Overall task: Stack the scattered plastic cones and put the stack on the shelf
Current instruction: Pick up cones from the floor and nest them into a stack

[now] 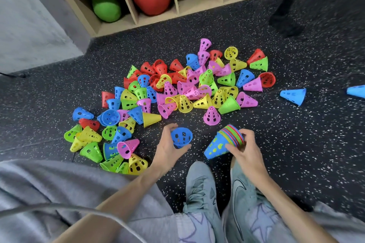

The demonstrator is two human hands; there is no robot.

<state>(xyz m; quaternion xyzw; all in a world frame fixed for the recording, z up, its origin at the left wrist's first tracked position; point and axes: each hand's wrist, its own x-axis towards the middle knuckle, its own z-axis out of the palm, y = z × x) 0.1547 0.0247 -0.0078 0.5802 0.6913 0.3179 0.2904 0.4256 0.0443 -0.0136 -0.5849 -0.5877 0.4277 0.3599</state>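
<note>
Cones point(177, 89), dozens, mixed colours, lie scattered on speckled floor point(296, 144) below wooden shelf point(177, 9); shelf is the landmark. Two blue strays sit right of the pile. Stack point(225, 143), nested, blue outermost, lies tilted, farther from shelf than the pile, right hand point(246, 150) closed around its rim end. Left hand point(167, 148) grips single blue cone point(181, 137), mouth facing up, just beside stack. Step: stacking, early, most cones loose. Next probably needs cone turned to match stack, then nested on.
</note>
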